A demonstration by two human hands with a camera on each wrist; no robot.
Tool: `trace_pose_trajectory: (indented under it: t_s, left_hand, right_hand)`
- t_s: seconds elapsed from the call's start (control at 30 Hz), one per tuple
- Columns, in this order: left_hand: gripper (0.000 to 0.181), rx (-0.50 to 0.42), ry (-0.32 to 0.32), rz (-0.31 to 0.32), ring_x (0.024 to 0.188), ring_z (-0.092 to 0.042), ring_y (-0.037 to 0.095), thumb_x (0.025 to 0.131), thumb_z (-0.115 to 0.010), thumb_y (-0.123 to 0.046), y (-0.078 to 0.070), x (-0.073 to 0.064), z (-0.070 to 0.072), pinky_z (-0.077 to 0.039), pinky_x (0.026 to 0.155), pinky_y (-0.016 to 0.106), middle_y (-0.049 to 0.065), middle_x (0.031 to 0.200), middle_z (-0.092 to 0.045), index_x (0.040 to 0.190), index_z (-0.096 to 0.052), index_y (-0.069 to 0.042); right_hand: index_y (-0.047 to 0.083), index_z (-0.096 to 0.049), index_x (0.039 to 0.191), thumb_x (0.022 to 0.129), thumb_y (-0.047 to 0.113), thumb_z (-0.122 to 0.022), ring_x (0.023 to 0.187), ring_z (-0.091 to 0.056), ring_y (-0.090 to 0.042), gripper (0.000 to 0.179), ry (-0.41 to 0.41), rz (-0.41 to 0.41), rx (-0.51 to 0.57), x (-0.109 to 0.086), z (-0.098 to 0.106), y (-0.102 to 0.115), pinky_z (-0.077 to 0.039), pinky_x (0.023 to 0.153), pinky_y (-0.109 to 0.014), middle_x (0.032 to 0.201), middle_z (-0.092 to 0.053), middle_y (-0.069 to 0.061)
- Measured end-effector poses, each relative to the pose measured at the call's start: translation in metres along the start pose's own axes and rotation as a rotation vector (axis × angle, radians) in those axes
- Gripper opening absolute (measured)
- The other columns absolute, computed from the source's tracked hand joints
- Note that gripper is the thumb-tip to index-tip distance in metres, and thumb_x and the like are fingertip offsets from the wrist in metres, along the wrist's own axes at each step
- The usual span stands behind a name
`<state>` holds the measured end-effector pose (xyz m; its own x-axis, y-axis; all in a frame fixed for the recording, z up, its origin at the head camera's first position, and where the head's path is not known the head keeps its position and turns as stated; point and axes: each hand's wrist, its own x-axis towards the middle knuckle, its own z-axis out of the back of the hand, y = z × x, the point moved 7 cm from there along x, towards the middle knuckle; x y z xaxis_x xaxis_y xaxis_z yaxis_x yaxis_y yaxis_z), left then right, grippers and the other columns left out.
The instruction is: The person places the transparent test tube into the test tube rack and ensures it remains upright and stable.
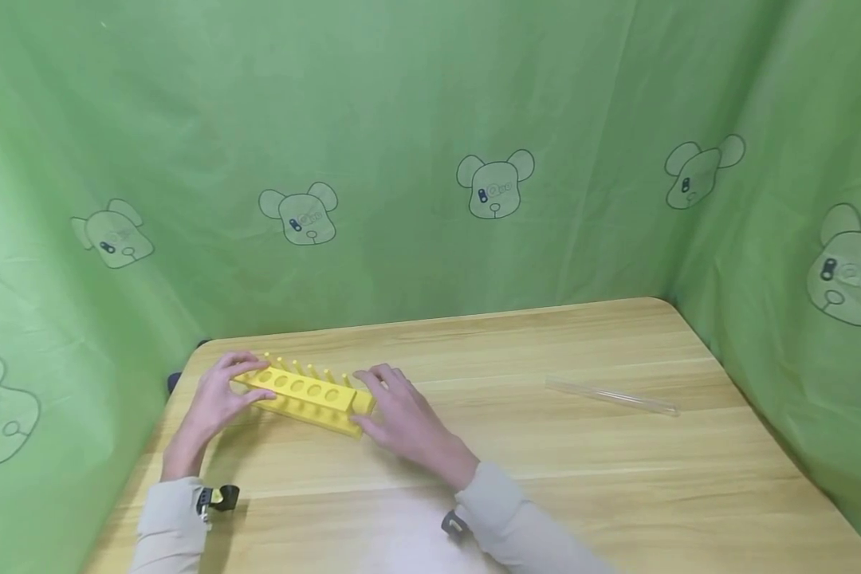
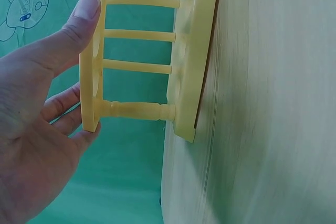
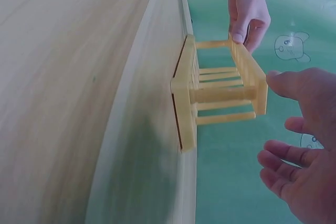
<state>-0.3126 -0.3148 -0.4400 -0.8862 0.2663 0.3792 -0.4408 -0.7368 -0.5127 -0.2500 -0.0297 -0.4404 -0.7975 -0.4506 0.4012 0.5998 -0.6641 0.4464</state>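
A yellow test tube rack [image 1: 304, 389] has a row of round holes in its top plate and a row of upright pegs along its far side. Its base is at the tabletop; I cannot tell whether it is fully down. My left hand [image 1: 218, 399] pinches the left end of the top plate, thumb on the near side and fingers on the far side. At the opposite end is my right hand [image 1: 412, 422]; in the right wrist view its thumb [image 3: 281, 83] is at the plate's edge, while the other fingers are spread apart from the rack.
A clear, slender tube [image 1: 613, 396] lies on the right part of the wooden table [image 1: 581, 462]. Green curtains [image 1: 402, 96] with printed bear heads stand behind the table and along both sides.
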Motion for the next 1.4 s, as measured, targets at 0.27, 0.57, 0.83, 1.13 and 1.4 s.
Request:
trace_pose_trajectory:
  t_s: [0.27, 0.57, 0.83, 1.13, 1.4]
  left_hand:
    - [0.054, -0.003, -0.012, -0.014, 0.116, -0.056, 0.048, 0.069, -0.093, -0.008, -0.001, -0.003, 0.005, -0.045, 0.101, 0.067, 0.025, 0.123, -0.061, 0.117, -0.072, 0.004]
    - [0.053, 0.008, -0.034, -0.041, 0.114, -0.057, 0.047, 0.068, -0.093, -0.006, -0.001, -0.001, 0.006, -0.047, 0.098, 0.065, 0.024, 0.121, -0.063, 0.116, -0.073, 0.004]
    - [0.053, 0.001, -0.033, -0.029, 0.116, -0.057, 0.047, 0.068, -0.093, -0.008, 0.003, -0.001, 0.006, -0.047, 0.099, 0.065, 0.024, 0.122, -0.063, 0.116, -0.073, 0.003]
    - [0.053, -0.011, -0.036, -0.011, 0.117, -0.057, 0.047, 0.068, -0.093, -0.009, 0.004, 0.001, 0.006, -0.046, 0.101, 0.065, 0.023, 0.122, -0.063, 0.116, -0.074, 0.003]
    - [0.054, -0.017, -0.031, 0.002, 0.118, -0.057, 0.047, 0.068, -0.093, -0.007, 0.006, 0.006, 0.002, -0.045, 0.104, 0.065, 0.024, 0.124, -0.063, 0.117, -0.073, 0.004]
  right_hand:
    - [0.007, -0.057, 0.139, 0.091, 0.036, -0.079, 0.116, -0.057, -0.021, 0.060, -0.033, 0.009, -0.006, 0.009, -0.011, 0.011, -0.056, 0.097, -0.029, 0.130, -0.058, -0.008]
    - [0.005, -0.059, 0.138, 0.091, 0.032, -0.079, 0.114, -0.057, -0.018, 0.058, -0.047, 0.001, 0.015, 0.019, -0.022, 0.021, -0.054, 0.097, -0.023, 0.128, -0.057, -0.006]
    - [0.001, -0.062, 0.134, 0.091, 0.028, -0.080, 0.108, -0.058, -0.017, 0.054, -0.050, -0.002, 0.015, 0.024, -0.030, 0.027, -0.054, 0.093, -0.018, 0.123, -0.060, -0.007]
    - [0.001, -0.065, 0.130, 0.093, 0.028, -0.078, 0.108, -0.059, -0.016, 0.047, -0.050, -0.015, -0.037, 0.030, -0.037, 0.028, -0.054, 0.093, -0.017, 0.122, -0.061, -0.006]
    - [0.000, -0.067, 0.127, 0.092, 0.024, -0.079, 0.104, -0.058, -0.016, 0.044, -0.092, -0.020, -0.068, 0.033, -0.035, 0.028, -0.055, 0.088, -0.017, 0.117, -0.062, -0.005]
